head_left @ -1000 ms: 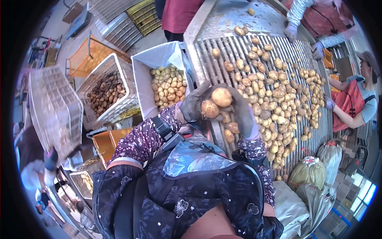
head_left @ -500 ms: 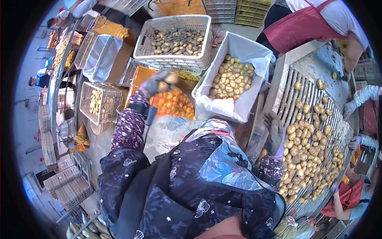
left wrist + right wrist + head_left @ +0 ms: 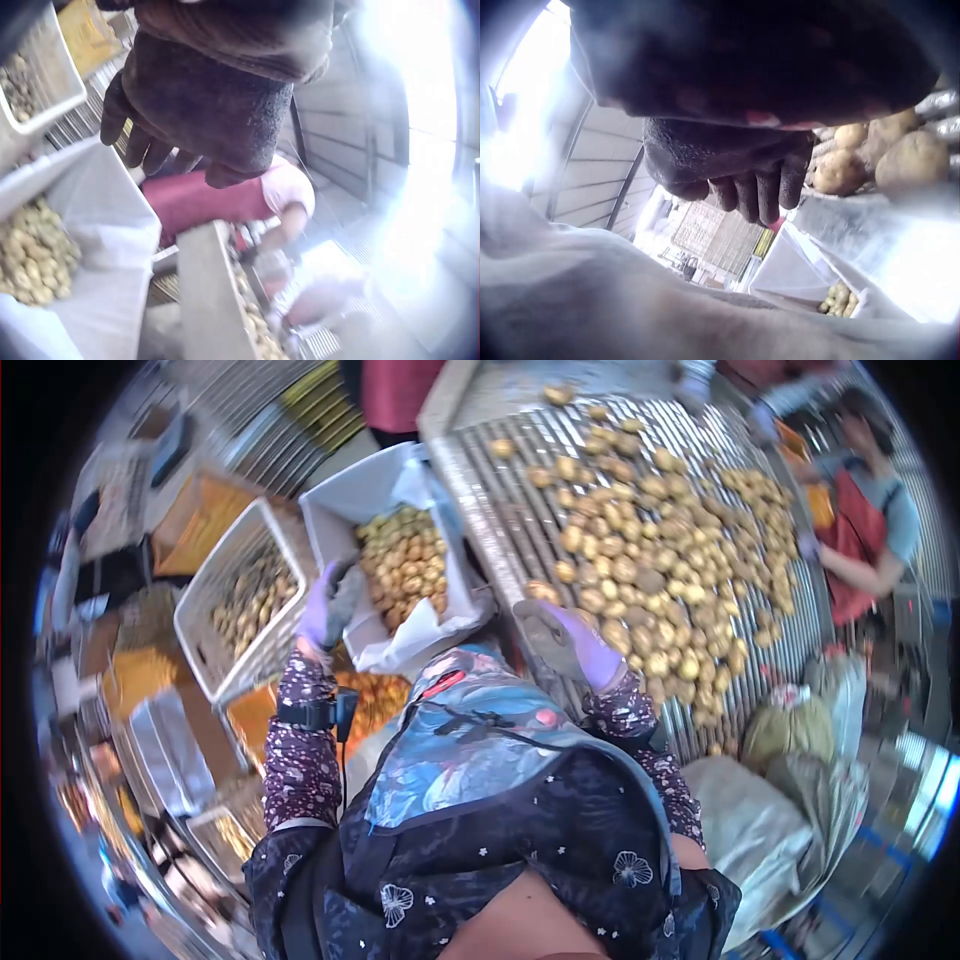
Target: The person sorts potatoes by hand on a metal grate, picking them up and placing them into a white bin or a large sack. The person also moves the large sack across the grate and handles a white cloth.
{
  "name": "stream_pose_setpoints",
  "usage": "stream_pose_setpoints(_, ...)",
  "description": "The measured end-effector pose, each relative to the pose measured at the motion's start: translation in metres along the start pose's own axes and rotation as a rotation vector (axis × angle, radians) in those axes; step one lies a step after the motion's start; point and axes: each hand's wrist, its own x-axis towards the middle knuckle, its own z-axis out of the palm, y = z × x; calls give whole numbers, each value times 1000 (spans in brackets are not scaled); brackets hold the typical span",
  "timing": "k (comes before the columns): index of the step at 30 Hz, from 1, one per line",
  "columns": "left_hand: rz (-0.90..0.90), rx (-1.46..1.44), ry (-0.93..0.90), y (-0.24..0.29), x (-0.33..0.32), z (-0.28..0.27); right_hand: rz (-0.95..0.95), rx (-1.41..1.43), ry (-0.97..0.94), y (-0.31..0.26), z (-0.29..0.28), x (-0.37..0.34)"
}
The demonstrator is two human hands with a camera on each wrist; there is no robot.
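My left hand [image 3: 330, 605], in a purple and dark grey glove, hovers between the slatted crate and the white-lined box, holding nothing. Its fingers hang loosely bent in the left wrist view, where the hand [image 3: 202, 112] is above the lined box's level. The right hand [image 3: 575, 643] is at the near-left edge of the metal slatted table [image 3: 480, 490], beside a potato [image 3: 543, 591]. Relaxed fingers with nothing in them show on the right hand [image 3: 735, 165] in the right wrist view. Many potatoes [image 3: 655, 582] lie spread over the slats.
The white-lined box [image 3: 325, 500] and the white crate [image 3: 190, 615] hold potatoes. Below them lies an orange net bag [image 3: 375, 705]. Full sacks [image 3: 750, 825] stand at the table's lower right. A person in a red apron [image 3: 855, 560] works across the table.
The left hand has let go of the potatoes it carried over the orange net bag and has moved back towards the lined box. The head view has swung back towards the slatted table.
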Motion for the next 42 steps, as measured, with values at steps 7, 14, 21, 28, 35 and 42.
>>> stream_pose_setpoints(7,424,330,-576,118,34,165,338,-244,933,58,-101,-109)
stream_pose_setpoints(14,1157,934,-755,121,67,278,193,-710,542,57,-96,-83)
stream_pose_setpoints(21,610,858,-450,134,134,234,411,-718,444,32,-105,-72)
stream_pose_setpoints(28,90,-268,-806,142,63,181,405,-1209,280,48,-52,-74)
stream_pose_setpoints(35,-430,-920,-974,109,6,174,80,-155,506,6,-20,-34)
stream_pose_setpoints(42,-698,-1253,-711,63,3,136,29,-826,108,57,-5,15)
